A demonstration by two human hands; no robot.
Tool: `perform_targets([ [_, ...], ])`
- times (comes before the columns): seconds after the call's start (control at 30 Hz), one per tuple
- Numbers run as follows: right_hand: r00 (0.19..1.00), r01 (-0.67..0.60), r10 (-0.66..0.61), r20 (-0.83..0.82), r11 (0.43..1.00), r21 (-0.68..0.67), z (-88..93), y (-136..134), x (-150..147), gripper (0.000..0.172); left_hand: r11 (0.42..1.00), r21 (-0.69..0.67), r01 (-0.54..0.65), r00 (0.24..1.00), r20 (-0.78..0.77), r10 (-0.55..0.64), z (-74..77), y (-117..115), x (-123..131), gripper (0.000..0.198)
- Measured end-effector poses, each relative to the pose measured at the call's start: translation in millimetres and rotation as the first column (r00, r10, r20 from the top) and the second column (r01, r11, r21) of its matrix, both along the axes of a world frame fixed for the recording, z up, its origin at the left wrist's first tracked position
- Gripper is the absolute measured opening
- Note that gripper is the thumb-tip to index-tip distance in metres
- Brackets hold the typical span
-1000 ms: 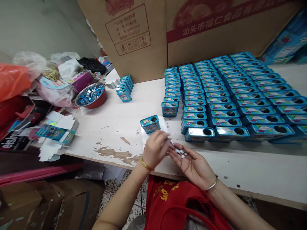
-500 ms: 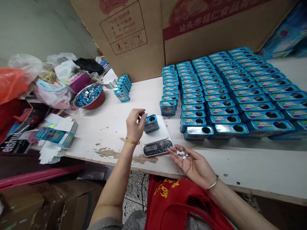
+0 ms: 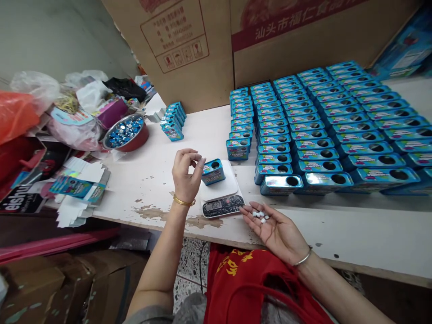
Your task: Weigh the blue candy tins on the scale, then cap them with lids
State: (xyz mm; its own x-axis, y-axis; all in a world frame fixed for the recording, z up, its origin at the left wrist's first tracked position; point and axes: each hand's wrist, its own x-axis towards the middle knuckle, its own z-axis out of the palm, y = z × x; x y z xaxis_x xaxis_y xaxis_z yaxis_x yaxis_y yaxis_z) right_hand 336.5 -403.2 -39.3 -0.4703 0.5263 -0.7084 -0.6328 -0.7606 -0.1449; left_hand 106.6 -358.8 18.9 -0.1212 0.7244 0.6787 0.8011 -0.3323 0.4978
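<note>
A small blue tin (image 3: 213, 173) with a round hole in its top stands on a white kitchen scale (image 3: 222, 188). Digits show on the scale's dark display. My left hand (image 3: 187, 175) is raised just left of the tin, its thumb and fingers partly curled with a gap between them, and I see nothing in it. My right hand (image 3: 278, 231) lies palm up in front of the scale, near its right corner. Several small white candies (image 3: 261, 216) rest on its fingers.
Rows of blue tins (image 3: 317, 130) with open holes fill the table's right side. At back left stands a short row of tins (image 3: 173, 128). A red-sided metal bowl (image 3: 135, 140) holds blue caps. Flat cartons (image 3: 79, 186) lie left; large cardboard boxes (image 3: 189, 81) stand behind.
My left hand has drawn slightly left, away from the tin. My right hand stays palm up with the candies. The whole view has shifted a little.
</note>
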Motion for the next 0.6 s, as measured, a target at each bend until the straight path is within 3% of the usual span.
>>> perform_targets([
  [0.13,1.0,-0.002,0.002,0.001,1.0,-0.003,-0.2,-0.1,-1.4,0.03,0.993,-0.103,0.056,0.985,-0.157,-0.072,-5.3,0.0,4.3,0.006],
  [0.2,1.0,-0.005,0.005,-0.001,1.0,-0.001,-1.0,-0.4,-1.0,0.03,0.99,-0.136,0.026,0.974,-0.219,-0.056,-7.4,-1.9,3.1,0.011],
  [0.33,1.0,-0.002,0.002,-0.001,1.0,0.008,-3.3,-0.1,1.6,0.029,0.993,-0.1,-0.056,0.99,-0.135,0.042,-6.8,-7.0,-5.9,0.014],
  [0.6,1.0,-0.001,0.001,0.029,1.0,0.022,-7.5,0.7,6.0,0.027,0.994,-0.107,-0.035,0.997,-0.067,0.028,-10.3,-7.9,-18.2,0.013],
])
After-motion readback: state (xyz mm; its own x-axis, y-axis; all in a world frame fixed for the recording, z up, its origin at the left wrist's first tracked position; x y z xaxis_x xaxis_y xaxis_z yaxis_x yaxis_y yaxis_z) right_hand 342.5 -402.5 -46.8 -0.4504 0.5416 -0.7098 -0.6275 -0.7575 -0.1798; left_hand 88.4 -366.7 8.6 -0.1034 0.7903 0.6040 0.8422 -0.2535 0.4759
